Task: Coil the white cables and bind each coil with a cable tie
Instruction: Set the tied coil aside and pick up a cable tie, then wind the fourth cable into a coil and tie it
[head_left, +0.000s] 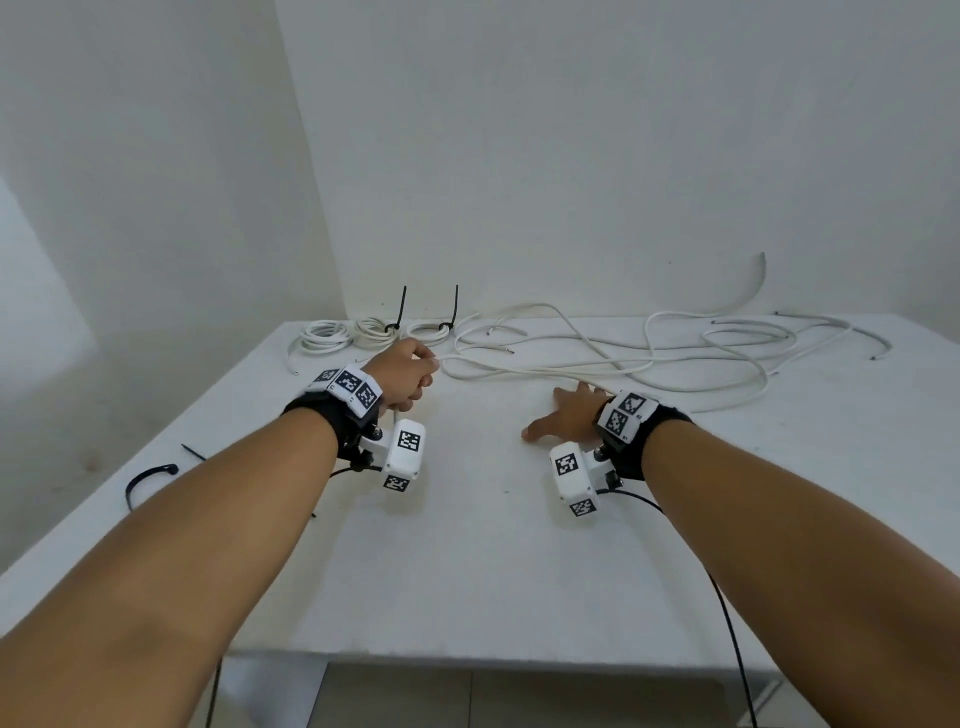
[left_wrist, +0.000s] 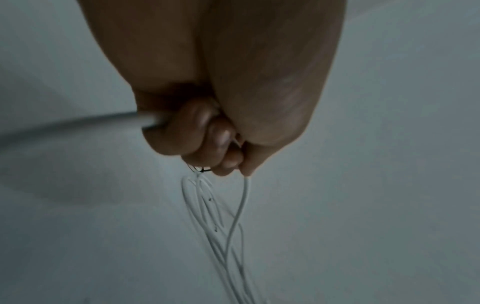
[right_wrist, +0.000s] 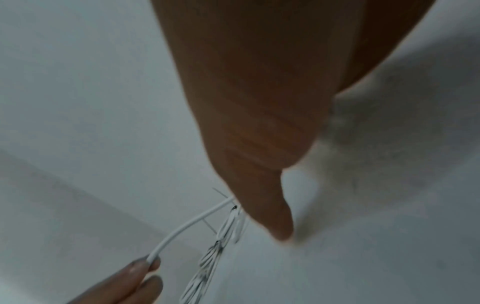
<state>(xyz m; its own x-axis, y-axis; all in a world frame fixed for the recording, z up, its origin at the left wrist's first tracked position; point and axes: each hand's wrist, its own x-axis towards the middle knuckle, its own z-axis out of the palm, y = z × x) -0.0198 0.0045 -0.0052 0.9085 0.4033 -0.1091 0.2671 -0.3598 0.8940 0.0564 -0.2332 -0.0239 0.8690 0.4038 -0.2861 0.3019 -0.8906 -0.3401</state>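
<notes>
Coils: three at the far left of the table (head_left: 467, 519); the left coil (head_left: 324, 335) shows no tie, the middle coil (head_left: 373, 328) and the right coil (head_left: 428, 331) each carry a black tie (head_left: 401, 306) whose tail stands upright.
Loose cable: a tangle of white cable (head_left: 623, 358) sprawls from the table's middle to its far right edge; how many separate lengths it holds cannot be told, though several cut ends show.
Spare ties: one curled black tie (head_left: 148, 478) lies near the left edge, with a short black piece (head_left: 193, 452) just beyond it.
Left hand: the left hand (head_left: 408, 376) is fisted round one cable; in the left wrist view the fingers (left_wrist: 197, 131) curl tightly on it, the cable entering from the side and leaving below the thumb toward the tangle.
Right hand: the right hand (head_left: 569, 415) lies palm down on the table, fingers straight, thumb spread to the side, holding nothing; its fingertips reach the nearest loop of the tangle, but whether they touch it cannot be told.
Edges: the coils sit close to the far edge by the wall; some cable ends curve past the far right edge.
Open room: the near half of the table, under both forearms, is bare white surface.
</notes>
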